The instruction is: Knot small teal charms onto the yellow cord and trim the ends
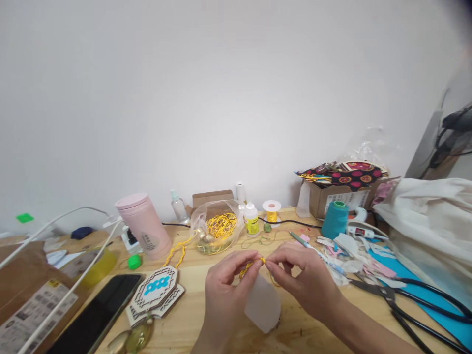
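Observation:
Both hands meet over the wooden table [191, 314], pinching a thin yellow cord [254, 264] between their fingertips. My left hand [224, 290] holds the cord's left part with thumb and forefinger closed. My right hand [302, 278] pinches the same cord just to the right. A loop of the cord hangs under the fingers. Beneath the hands lies a pale translucent piece [262, 305]. To the left lies a carved wooden ornament with a blue centre [157, 291], with a yellow braided cord [177, 253] running up from it.
A pink tumbler [144, 226], a plastic bag of yellow cord and gold bells [217, 228], a glue bottle [251, 220], a yellow thread spool [272, 212] and a teal thread cone [335, 219] stand behind. A phone [98, 314] lies left, black scissors [405, 300] right, among paper scraps.

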{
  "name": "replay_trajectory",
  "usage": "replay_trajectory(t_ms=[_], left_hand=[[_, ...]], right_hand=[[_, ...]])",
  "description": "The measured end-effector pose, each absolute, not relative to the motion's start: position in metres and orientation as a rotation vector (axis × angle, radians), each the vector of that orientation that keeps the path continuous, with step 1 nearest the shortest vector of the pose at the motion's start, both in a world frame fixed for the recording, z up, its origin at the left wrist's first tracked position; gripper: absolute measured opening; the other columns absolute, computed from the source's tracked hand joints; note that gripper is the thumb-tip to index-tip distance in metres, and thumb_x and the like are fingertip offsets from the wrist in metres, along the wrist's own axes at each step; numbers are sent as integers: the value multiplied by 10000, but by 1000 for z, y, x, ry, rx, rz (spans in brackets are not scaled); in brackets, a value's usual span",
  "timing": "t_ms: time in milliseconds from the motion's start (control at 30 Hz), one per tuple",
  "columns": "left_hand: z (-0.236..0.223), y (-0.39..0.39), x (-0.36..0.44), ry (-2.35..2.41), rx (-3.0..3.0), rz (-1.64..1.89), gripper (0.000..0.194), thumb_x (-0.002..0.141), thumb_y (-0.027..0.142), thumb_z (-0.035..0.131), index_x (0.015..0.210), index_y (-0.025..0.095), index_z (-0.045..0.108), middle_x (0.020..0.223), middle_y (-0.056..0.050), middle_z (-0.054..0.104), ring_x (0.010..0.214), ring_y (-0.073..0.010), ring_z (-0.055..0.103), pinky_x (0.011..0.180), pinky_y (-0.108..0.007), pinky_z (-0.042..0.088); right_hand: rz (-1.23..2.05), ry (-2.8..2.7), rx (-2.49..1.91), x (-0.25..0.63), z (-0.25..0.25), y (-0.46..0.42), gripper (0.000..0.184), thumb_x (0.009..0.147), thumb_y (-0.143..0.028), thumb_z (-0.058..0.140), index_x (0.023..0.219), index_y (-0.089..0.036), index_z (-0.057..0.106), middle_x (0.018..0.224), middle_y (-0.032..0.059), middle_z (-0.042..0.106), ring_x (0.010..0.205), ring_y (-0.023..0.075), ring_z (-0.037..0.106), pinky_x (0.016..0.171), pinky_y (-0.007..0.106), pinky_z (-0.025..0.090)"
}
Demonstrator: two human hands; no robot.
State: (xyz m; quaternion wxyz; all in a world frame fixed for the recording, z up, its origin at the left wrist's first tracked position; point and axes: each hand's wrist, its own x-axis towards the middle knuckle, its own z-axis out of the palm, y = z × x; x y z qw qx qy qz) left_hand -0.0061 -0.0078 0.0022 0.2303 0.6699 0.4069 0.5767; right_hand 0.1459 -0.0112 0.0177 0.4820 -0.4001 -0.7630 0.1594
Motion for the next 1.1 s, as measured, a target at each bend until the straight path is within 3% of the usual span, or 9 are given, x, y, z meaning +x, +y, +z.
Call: replay_trajectory(t_ms=[600,1100], left_hand=[[13,-10,-10,1020,2241,1520,112,720,103,571,740,207,608,756,10,657,714,-111,604,607,-171,489],[12,-14,-10,1032,2497,1693,144,726,62,555,805,181,571,797,-6,653,756,-92,606,731,-147,455]], right_hand=[[170,-1911,-896,147,18,-13,167,770,-138,480,654,-173,593,575,6,580,531,112,470,513,228,350],[604,-1687,-955,140,17,-17,167,756,-208,524,631,-168,627,522,-21,535,478,89,445,454,180,342]])
